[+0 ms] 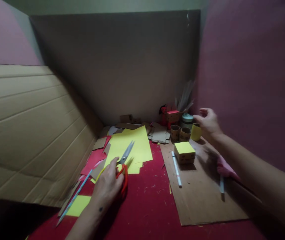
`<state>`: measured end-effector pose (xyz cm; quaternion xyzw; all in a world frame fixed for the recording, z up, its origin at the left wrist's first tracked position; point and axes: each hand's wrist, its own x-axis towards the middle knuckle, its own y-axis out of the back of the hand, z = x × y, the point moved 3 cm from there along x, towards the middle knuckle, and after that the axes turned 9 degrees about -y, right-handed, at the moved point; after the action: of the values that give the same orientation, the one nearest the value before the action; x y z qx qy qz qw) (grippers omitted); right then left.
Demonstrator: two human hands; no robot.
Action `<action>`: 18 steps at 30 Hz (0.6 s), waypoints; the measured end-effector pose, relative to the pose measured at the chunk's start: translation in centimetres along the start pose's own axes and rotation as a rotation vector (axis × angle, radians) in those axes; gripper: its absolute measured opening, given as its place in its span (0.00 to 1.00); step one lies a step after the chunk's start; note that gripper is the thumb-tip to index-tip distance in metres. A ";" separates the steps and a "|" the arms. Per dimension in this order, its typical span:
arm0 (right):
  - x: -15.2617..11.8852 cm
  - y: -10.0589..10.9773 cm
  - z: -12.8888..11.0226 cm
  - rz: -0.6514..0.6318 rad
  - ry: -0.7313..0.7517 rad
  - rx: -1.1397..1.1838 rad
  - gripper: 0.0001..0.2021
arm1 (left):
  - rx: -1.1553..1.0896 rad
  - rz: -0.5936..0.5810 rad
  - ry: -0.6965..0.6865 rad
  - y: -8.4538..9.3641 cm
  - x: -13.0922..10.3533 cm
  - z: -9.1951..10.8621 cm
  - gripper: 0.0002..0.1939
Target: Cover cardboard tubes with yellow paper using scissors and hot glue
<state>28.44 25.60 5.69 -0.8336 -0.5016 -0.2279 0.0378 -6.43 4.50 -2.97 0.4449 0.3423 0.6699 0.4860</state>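
Observation:
My left hand (109,181) is closed on a pair of scissors (126,155) with orange-red handles, whose blades point away over yellow paper (130,143). My right hand (208,122) is raised at the right, thumb and fingers apart with nothing between them, just beside a small yellow-wrapped cylinder (195,132). Nearer to me, a cardboard box with a yellow top (184,151) sits on a brown cardboard sheet (207,206). A white pen (176,169) lies left of the box.
Two cardboard rings (175,132), a teal-lidded jar (187,118) and a red-topped box (172,115) stand at the back. A light-blue pencil (75,196) and yellow square (78,205) lie at left. Pink cloth (226,168) is under my right forearm. Cardboard (32,133) leans left.

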 end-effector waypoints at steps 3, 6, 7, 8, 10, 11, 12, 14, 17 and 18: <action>-3.2 0.2 -2.7 -0.118 -0.010 0.107 0.09 | -0.097 -0.077 -0.122 0.0 -0.5 1.5 0.26; -6.4 0.1 -3.8 -0.266 -0.067 0.309 0.10 | -0.181 -0.177 -0.246 0.0 -1.1 3.2 0.20; -7.2 0.1 -3.8 -0.284 -0.074 0.331 0.10 | -0.198 -0.208 -0.279 0.1 -1.3 3.6 0.19; -7.8 0.1 -3.6 -0.294 -0.082 0.351 0.11 | -0.211 -0.237 -0.307 0.3 -1.5 4.0 0.19; -8.7 0.0 -2.9 -0.301 -0.098 0.360 0.12 | -0.220 -0.281 -0.344 0.6 -1.8 4.5 0.20; -9.1 -0.1 -2.4 -0.309 -0.111 0.358 0.12 | -0.217 -0.298 -0.351 0.8 -1.8 4.6 0.20; -9.3 -0.2 -1.9 -0.321 -0.125 0.352 0.12 | -0.208 -0.312 -0.353 1.0 -1.9 4.7 0.20; -9.9 -0.3 -1.0 -0.346 -0.152 0.338 0.13 | -0.180 -0.336 -0.350 1.5 -1.8 4.9 0.19; -10.9 -0.3 -0.3 -0.380 -0.159 0.328 0.13 | -0.122 -0.374 -0.347 2.2 -1.7 5.0 0.17; -11.3 -0.3 -0.2 -0.386 -0.151 0.320 0.13 | -0.100 -0.384 -0.343 2.5 -1.6 5.0 0.16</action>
<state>23.69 16.41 1.11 -0.7205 -0.6825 -0.0858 0.0877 -2.48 2.34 0.68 0.4541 0.2995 0.4963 0.6766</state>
